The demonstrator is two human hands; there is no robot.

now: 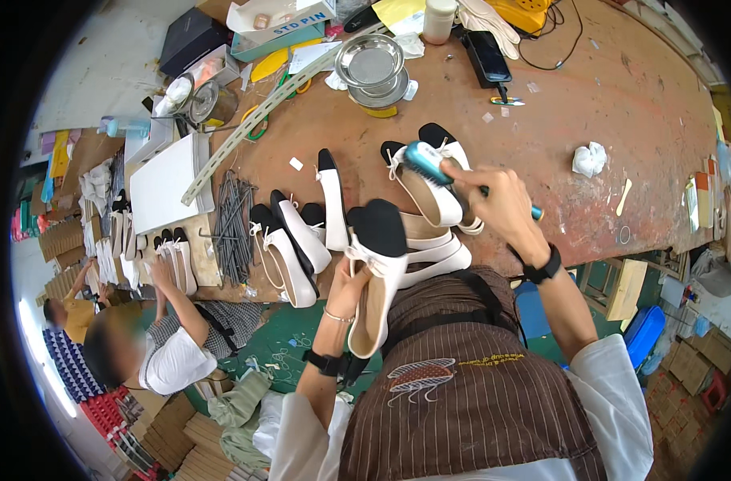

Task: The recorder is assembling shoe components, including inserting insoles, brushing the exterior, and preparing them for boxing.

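My left hand is closed round a cream ballet flat with a black toe cap and a small bow, held toe up in front of my apron. In my right hand is a teal-handled brush with dark bristles. The brush head is over another cream flat on the table; whether the bristles touch it I cannot tell. Below that one, more cream flats are piled at the table's near edge. Left of my hands stand several matching flats, most with toes pointing away.
A bundle of dark metal rods and a long slotted metal bar lie on the left of the worktable. Metal bowls, a phone and boxes stand along the back. Crumpled white paper lies right. A co-worker sits at left.
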